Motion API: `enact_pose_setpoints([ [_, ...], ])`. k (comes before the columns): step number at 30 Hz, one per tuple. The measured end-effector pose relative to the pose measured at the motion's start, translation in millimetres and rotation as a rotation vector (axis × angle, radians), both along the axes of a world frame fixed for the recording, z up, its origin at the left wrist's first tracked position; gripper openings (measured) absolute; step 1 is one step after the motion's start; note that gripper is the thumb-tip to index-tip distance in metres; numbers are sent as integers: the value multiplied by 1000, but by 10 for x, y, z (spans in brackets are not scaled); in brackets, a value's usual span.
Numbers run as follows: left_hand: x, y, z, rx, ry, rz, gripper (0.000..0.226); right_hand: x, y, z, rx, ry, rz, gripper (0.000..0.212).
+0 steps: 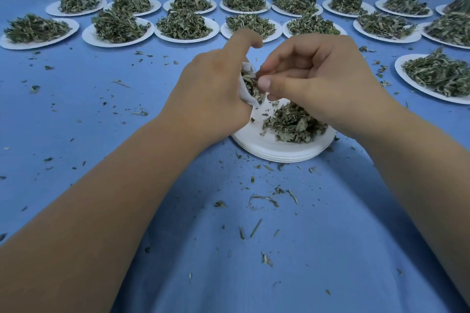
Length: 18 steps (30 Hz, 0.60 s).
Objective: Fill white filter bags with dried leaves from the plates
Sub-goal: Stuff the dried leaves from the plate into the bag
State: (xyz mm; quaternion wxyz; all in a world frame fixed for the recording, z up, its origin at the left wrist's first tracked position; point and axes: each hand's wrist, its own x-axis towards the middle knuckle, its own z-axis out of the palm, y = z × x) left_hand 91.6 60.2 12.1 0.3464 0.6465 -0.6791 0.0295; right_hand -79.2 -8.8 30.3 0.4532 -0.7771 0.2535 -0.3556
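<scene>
My left hand point(213, 86) grips a white filter bag point(246, 95) with its mouth facing right; dried green leaves show inside it. My right hand point(312, 81) is at the bag's mouth, thumb and fingers pinched on a few dried leaves point(254, 82). Both hands hover over a stack of white paper plates point(269, 146) near the table's middle. A loose pile of dried leaves point(295, 123) lies on the top plate, partly hidden by my right hand.
Two rows of white plates heaped with dried leaves point(183, 24) run along the far side of the blue cloth point(101, 99). One more heaped plate point(437, 73) sits at the right. Leaf crumbs are scattered over the cloth.
</scene>
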Motion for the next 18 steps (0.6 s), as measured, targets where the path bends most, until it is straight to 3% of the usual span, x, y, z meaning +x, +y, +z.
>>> enact_pose_setpoints([
  [6, -64, 26, 16, -36, 25, -76, 70, 38, 25, 6, -194, 90, -160, 37],
  [9, -90, 47, 54, -114, 21, -121, 67, 20, -17, 27, -27, 150, -125, 40],
  [13, -112, 66, 91, -201, -4, -197, 62, 10, -39, 8, 242, 156, 120, 27],
  [18, -135, 67, 105, -244, -33, -214, 62, 39, -27, 23, 166, 72, 130, 8],
])
